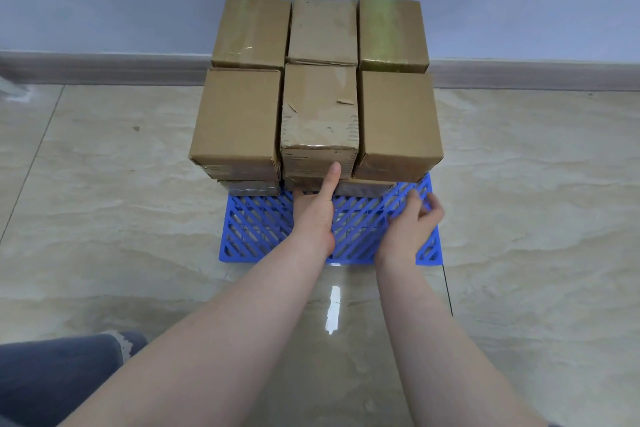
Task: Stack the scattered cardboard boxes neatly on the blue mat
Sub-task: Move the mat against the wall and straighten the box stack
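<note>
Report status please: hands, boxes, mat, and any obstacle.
Left hand open, thumb on front middle box. Right hand loosely curled over blue mat, holding nothing. Six boxes on top, stacked. Nothing in the way.

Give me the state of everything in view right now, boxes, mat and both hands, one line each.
Cardboard boxes: stacked in layers, six on top in two rows of three.
Front middle box: sits slightly forward, left thumb on its front face.
Blue mat: flat on the floor, front part bare, boxes on its rear.
Left hand: thumb extended, pressing the box front.
Right hand: fingers loosely curled over the mat, holding nothing.
</note>
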Motion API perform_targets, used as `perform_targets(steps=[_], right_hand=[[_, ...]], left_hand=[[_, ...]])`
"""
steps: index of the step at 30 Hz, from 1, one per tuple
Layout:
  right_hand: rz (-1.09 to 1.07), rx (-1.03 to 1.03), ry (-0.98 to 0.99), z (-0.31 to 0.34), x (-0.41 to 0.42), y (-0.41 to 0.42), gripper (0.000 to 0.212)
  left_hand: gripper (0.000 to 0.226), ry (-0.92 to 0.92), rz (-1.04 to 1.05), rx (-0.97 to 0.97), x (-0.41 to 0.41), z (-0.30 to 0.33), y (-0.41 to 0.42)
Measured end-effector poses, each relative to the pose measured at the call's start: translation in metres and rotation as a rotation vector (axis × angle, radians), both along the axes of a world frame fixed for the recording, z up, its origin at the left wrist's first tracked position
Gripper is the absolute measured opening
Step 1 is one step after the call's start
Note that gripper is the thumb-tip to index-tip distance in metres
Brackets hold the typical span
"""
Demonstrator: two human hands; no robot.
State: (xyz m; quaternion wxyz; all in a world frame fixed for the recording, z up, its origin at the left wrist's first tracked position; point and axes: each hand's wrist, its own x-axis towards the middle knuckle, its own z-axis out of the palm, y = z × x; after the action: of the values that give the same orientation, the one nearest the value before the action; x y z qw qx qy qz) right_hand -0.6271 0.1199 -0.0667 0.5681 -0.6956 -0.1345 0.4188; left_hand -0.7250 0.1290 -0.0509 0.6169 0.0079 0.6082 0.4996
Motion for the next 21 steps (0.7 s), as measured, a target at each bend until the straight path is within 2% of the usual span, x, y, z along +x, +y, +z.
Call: perform_targets(steps=[3, 6, 8, 11, 15, 18, 21], right_hand=[[0.128, 0.126, 0.051, 0.013, 0.007, 0.016, 0.051], [0.240, 0.161, 0.100, 0.017, 0.003, 0.024, 0.059], [0.261, 0.151, 0.108, 0.015, 0.000, 0.023, 0.063], [0.273, 0.155, 0.122, 0.016, -0.001, 0.024, 0.056], [0.295, 0.153, 0.143, 0.017, 0.002, 0.028, 0.063], [0.324, 0.143, 0.157, 0.017, 0.004, 0.027, 0.066], [0.339, 0.149, 0.161, 0.018, 0.005, 0.026, 0.074]], left_hand=[[0.106, 0.014, -0.002, 0.019, 0.003, -0.006, 0.000], [0.108, -0.013, 0.005, 0.043, 0.005, -0.002, 0.002], [0.106, -0.036, 0.009, 0.068, 0.008, 0.002, 0.003], [0.101, -0.064, 0.002, 0.110, 0.012, 0.011, 0.004], [0.120, -0.044, -0.015, 0.119, 0.013, 0.016, 0.005], [0.115, -0.040, -0.012, 0.120, 0.014, 0.019, 0.003], [0.125, -0.028, -0.017, 0.111, 0.014, 0.020, 0.004]])
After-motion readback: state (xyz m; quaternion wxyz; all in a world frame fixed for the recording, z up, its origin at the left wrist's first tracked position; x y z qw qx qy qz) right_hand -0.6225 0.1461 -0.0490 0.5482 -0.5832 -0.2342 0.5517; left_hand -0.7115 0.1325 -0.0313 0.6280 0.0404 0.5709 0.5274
